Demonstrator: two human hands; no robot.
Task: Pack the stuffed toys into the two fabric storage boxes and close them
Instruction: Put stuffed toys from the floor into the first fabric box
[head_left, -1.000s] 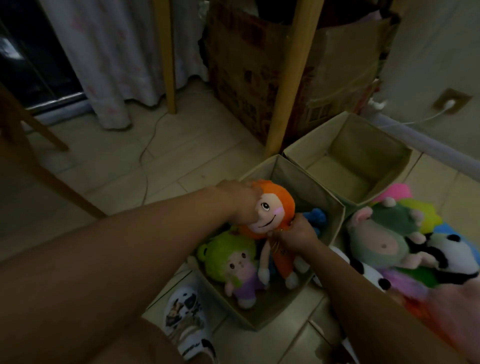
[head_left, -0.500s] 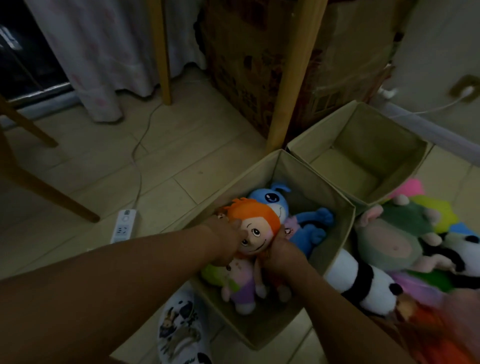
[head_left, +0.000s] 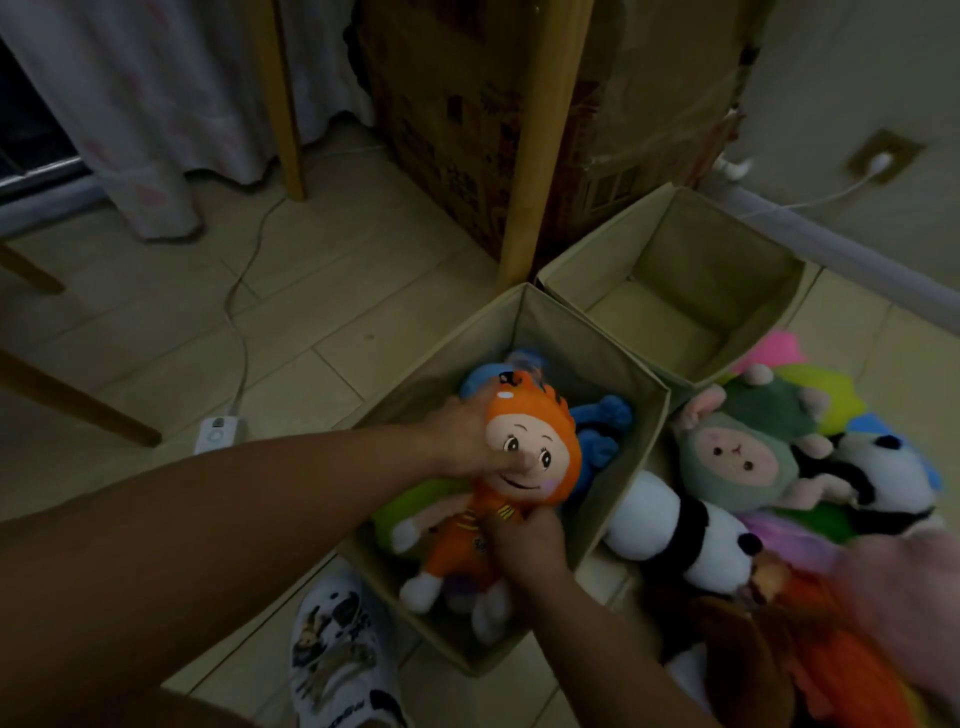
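left hand grips orange doll head | right hand pinches torso | toy beneath, likely green, mostly hidden

Far box lies open; wooden leg stands beside it.

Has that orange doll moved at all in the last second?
Yes. The orange doll has sunk lower into the nearer fabric box and now covers the green toy.

Two fabric boxes are seen. Three stuffed toys are counted in the near box: orange, blue, green. Two pandas are seen outside.
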